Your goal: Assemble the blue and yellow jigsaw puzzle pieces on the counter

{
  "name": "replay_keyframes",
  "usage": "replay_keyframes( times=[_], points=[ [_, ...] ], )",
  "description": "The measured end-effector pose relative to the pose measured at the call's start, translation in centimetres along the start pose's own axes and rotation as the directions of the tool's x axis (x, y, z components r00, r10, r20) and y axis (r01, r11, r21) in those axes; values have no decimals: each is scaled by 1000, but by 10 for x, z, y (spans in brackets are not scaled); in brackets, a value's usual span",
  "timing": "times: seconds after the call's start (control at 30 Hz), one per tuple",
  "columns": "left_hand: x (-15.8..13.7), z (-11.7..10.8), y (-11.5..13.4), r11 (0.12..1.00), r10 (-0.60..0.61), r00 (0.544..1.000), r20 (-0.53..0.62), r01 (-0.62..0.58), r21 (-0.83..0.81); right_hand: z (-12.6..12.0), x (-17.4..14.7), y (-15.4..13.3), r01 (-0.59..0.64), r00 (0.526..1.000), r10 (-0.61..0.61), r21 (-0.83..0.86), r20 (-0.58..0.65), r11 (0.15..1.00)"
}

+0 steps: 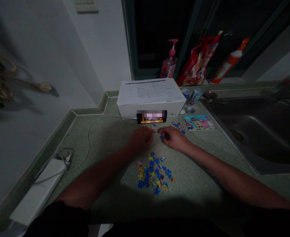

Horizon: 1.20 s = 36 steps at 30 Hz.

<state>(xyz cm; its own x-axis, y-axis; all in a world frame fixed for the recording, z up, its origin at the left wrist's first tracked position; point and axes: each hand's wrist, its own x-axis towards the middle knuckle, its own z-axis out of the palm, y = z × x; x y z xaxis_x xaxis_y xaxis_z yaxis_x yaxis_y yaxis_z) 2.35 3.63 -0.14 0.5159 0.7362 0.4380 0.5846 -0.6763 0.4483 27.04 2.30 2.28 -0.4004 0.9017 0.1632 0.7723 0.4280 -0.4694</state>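
Observation:
My left hand (142, 137) rests on the counter below the phone, fingers curled and pressed together. Whatever may be in its fingers is hidden. Just beyond its fingertips lies a small cluster of puzzle pieces (153, 126). Facing it, my right hand (176, 138) is closed with a blue puzzle piece (162, 136) at its thumb and fingertips. More puzzle pieces (178, 125) lie behind the right hand. Closer to me, between my forearms, a loose pile of puzzle pieces (153, 174) in blue, yellow and pink is spread out.
A phone (151, 117) leans against a white box (125, 110) with a printed sheet on top. A colourful cartoon picture card (199, 122) lies right, beside cans (195, 95) and the sink (248, 164). A white cable (88, 140) runs left to a power strip (40, 191).

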Motion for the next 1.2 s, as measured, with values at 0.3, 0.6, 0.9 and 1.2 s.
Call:
replay_keyframes(
  times=[0.3, 0.6, 0.9, 1.2],
  points=[
    [0, 1, 0, 1000, 20, 1000, 9, -20, 12, 3, -1, 1, 34, 999, -33, 21, -20, 999],
    [1, 0, 1, 999, 47, 998, 43, -47, 0, 1, -4, -5, 27, 999, -28, -35, -22, 999],
    [1, -2, 3, 999, 45, 997, 59, -44, -8, -4, -5, -2, 35, 999, -39, -154, -23, 987],
    [1, -2, 3, 1000, 20, 997, 71, -21, 10, -1, -1, 4, 39, 999, -40, -48, -22, 998]
  ],
)
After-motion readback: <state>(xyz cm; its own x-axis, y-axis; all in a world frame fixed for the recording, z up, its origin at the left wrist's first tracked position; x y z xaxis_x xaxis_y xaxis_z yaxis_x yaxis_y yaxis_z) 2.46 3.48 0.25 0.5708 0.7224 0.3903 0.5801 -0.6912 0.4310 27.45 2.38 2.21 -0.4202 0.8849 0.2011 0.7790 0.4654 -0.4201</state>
